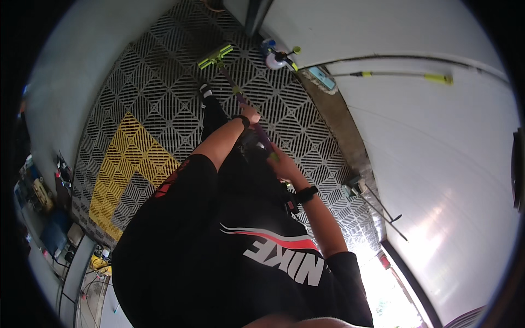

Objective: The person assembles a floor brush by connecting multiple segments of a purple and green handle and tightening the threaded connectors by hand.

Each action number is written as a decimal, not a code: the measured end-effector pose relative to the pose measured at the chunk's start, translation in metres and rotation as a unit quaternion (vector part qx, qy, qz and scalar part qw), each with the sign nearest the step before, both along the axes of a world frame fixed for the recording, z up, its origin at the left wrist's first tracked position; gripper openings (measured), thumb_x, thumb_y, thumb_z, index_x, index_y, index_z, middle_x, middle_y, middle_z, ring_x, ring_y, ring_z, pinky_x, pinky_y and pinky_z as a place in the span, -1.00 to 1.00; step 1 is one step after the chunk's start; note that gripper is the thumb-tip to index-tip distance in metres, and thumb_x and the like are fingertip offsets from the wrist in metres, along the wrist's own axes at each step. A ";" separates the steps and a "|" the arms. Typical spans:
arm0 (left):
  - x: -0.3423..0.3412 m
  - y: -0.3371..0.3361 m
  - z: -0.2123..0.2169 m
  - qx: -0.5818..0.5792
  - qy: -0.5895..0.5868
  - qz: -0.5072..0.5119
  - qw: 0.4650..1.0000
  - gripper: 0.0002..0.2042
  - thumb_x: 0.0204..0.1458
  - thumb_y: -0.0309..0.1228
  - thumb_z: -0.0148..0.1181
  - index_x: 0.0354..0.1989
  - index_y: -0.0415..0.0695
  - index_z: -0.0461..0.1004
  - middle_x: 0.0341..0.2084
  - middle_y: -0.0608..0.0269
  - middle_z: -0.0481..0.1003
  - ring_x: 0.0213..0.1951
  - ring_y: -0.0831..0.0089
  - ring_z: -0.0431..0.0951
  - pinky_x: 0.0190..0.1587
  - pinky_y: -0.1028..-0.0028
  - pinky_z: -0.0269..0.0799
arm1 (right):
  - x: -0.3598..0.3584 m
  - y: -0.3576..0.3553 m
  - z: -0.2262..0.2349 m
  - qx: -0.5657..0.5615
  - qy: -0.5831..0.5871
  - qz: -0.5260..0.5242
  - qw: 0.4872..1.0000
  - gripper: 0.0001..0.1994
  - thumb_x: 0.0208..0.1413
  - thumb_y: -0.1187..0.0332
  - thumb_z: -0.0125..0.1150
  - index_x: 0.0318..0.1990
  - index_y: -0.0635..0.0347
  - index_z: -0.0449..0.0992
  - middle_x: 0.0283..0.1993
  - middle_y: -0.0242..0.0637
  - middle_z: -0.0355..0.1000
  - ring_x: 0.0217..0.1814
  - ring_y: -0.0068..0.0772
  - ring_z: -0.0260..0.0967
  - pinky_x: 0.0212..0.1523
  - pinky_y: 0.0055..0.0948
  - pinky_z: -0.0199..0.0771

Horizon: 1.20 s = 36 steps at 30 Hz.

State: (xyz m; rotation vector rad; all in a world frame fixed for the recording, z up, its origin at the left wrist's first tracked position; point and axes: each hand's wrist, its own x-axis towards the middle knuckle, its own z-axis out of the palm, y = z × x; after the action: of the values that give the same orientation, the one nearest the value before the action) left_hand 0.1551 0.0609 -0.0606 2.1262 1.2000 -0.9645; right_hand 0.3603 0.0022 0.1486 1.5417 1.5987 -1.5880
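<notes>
A long mop with a purple pole (262, 135) slants away from my body. Its lime-green rectangular head (216, 57) rests on or just above the grated floor. My left hand (250, 114), with a dark band at the wrist, is closed around the middle of the pole. Lower down, nearer my body, my right hand (283, 163) grips the upper end of the same pole. A black watch (307, 194) sits on my right wrist. My shoe (205, 91) shows on the floor beside the pole, just short of the mop head.
Grey slatted floor tiles (290, 104) carry a yellow patch (128, 145) at left. By the right wall stand a white container (275, 60) with green and blue parts, a blue-padded flat mop (322, 78), and a long-handled dustpan-like tool (355, 187). Clutter lines the left edge.
</notes>
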 end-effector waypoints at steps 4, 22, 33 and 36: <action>0.089 -0.049 0.011 -0.018 -0.054 -0.076 0.995 -0.80 0.17 -0.29 0.14 -0.30 -0.14 0.62 -0.53 0.10 0.51 -0.42 0.11 0.55 -0.32 -0.08 0.54 | 0.088 -0.057 0.018 0.055 0.021 0.024 0.998 -0.27 0.22 0.18 0.18 0.51 -0.07 0.03 0.03 0.21 0.51 0.01 0.27 0.52 0.05 -0.03 0.52; 0.046 -0.088 0.011 -0.031 -0.191 0.706 0.681 -0.06 0.24 -0.28 0.12 0.45 -0.50 -0.50 -0.65 0.03 0.52 -0.67 0.18 0.49 -0.68 0.21 0.34 | 0.046 -0.069 0.015 0.051 0.081 0.038 0.995 -0.12 0.01 0.33 0.33 0.51 0.05 0.02 0.02 0.15 0.51 -0.04 0.14 0.55 -0.03 -0.17 0.55; 0.009 -0.028 -0.057 -0.004 -0.057 0.545 0.836 -0.28 0.28 -0.26 0.03 0.33 -0.55 -0.21 -0.74 0.08 0.43 -0.75 0.26 0.36 -0.69 0.19 0.29 | -0.018 -0.001 -0.001 0.052 0.013 0.086 0.995 -0.15 0.04 0.32 0.31 0.51 -0.07 0.05 -0.04 0.15 0.53 -0.13 0.16 0.56 -0.12 -0.08 0.57; 0.032 -0.036 -0.052 0.044 0.038 0.191 0.980 -0.66 0.27 -0.35 0.04 -0.04 -0.49 0.35 -0.79 0.07 0.35 -0.79 0.24 0.24 -0.65 0.03 0.32 | 0.004 -0.007 -0.007 0.100 0.030 0.091 0.990 -0.15 0.05 0.31 0.31 0.51 -0.15 0.04 -0.10 0.20 0.55 -0.09 0.28 0.53 -0.06 0.02 0.54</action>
State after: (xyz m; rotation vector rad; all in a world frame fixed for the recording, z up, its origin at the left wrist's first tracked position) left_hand 0.1874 0.0246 -0.1123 1.8373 1.6405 -0.8348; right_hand 0.3648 -0.0046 0.1413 1.4079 1.9218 -1.4245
